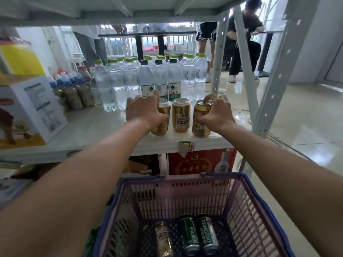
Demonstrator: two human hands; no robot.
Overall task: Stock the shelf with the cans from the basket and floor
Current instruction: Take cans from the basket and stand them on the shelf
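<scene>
Three gold cans stand in a row near the front edge of the white shelf (pixel 104 127). My left hand (pixel 143 110) wraps around the left gold can (pixel 163 110). The middle gold can (pixel 181 115) stands free between my hands. My right hand (pixel 216 112) grips the right gold can (pixel 201 119) from its right side and top. Below me, the purple basket (pixel 241 193) with a blue rim holds a gold can (pixel 163 238) and two green cans (pixel 198 232), all lying on their sides.
Rows of water bottles (pixel 148 76) fill the back of the shelf, with brown drink bottles (pixel 72 89) and a white carton (pixel 31 110) at the left. A red box (pixel 202 162) sits under the shelf. A grey upright (pixel 274 71) stands right. People stand behind the rack.
</scene>
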